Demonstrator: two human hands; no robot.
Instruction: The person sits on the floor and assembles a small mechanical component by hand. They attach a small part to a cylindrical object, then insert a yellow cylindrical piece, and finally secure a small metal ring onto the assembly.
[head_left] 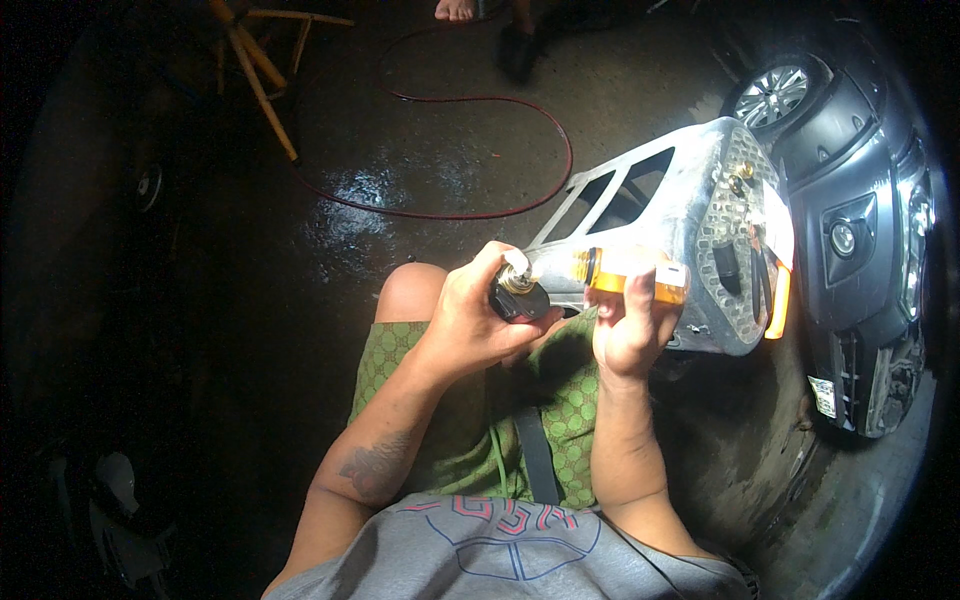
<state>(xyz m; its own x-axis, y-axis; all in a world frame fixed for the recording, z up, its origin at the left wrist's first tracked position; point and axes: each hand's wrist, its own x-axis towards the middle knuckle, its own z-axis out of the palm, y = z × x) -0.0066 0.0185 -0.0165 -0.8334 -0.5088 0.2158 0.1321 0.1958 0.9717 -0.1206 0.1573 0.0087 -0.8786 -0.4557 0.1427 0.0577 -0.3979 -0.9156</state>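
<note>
Reading the left hand (468, 305) as clamped on a black part (522, 304), thumb up by the brass fitting (517, 280) on it. Right hand (628, 345) is closed around an amber bottle (610, 282), held near level, neck end toward the left hand. I see a dark ring at the neck; that end is washed out by glare, but bottle and brass fitting look near each other with a gap between. Both pieces are up over the lap, above the green shorts (575, 440); black strap (537, 460) hangs between the thighs. Grey stool (700, 180) stands just beside the bottle, to the person's right front. On its textured top I get small brass pieces (743, 180), a black piece (725, 267) and an orange-edged item (779, 300) at the far right edge; can't make out what that last one is. Beyond the stool: dark car (845, 210), front wheel (775, 95) in view. Red hose (470, 216) loops across the floor ahead, wet shine (350, 205) near it. Yellow legs (262, 100) of some stand upper left, bare foot (455, 10) at top edge. Left side too dark for me to read.
</note>
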